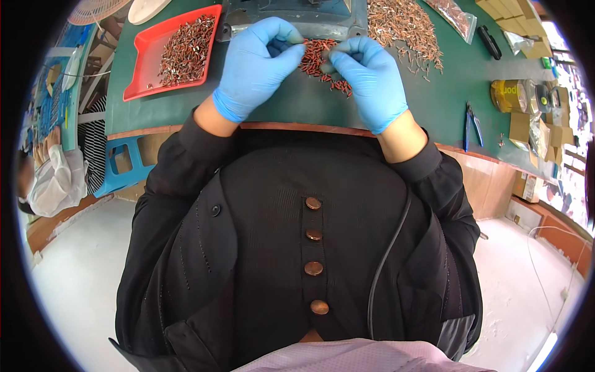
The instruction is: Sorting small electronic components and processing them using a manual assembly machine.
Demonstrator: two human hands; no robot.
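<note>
Blue gloves cover both hands as they work over a small heap of reddish-brown parts (319, 62) lying on the green table (434, 105), just in front of a grey machine base (291, 22). The left hand (257, 65) has its thumb and forefinger pressed together at the heap's left edge, and the right hand (369, 77) pinches at its right edge; each seems to hold one small piece, though the parts are too tiny to be sure. This looks like the picking-and-sorting step, with single pieces being drawn out of the heap. A red tray (141, 68) to the left holds more such parts, and a bigger loose pile (406, 28) lies to the right. Pliers (472, 124) and a roll of yellow tape (509, 94) rest well apart at the right. The next move would call for a steady pinch so neighbouring pieces are not dragged along.
</note>
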